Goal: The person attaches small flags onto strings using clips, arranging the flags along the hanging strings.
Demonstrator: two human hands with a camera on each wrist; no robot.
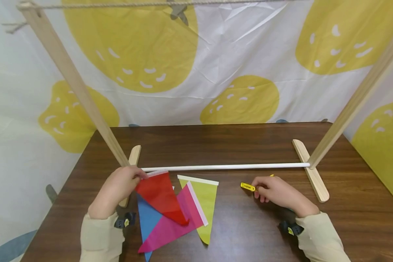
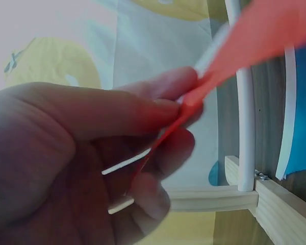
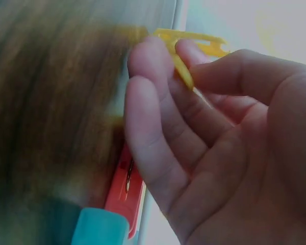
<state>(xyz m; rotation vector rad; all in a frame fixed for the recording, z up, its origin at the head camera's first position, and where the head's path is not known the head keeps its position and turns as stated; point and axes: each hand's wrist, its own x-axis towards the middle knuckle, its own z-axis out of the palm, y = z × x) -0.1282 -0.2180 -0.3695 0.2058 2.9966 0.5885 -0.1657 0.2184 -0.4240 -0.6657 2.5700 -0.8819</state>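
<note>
My left hand [image 1: 118, 187] pinches the white-taped top edge of a red triangular pennant [image 1: 162, 196], by its left corner. In the left wrist view the red cloth [image 2: 265, 38] folds between thumb and fingertips. Beneath the red pennant lie a magenta pennant [image 1: 167, 233], a blue pennant [image 1: 147, 214] and a yellow-green pennant [image 1: 207, 203]. Over the table at the right, my right hand [image 1: 280, 191] holds a yellow clothespin [image 1: 247, 187] between thumb and fingers. Past those fingers, the right wrist view shows a red clothespin [image 3: 125, 196] and a teal piece [image 3: 99, 227].
A wooden frame surrounds the work, with a left post [image 1: 75, 83], a right post [image 1: 357, 102] and feet on the brown table [image 1: 249, 233]. A white rod [image 1: 226, 167] joins the posts low down. String [image 1: 127, 5] runs across the top, before a lemon-patterned cloth [image 1: 170, 105].
</note>
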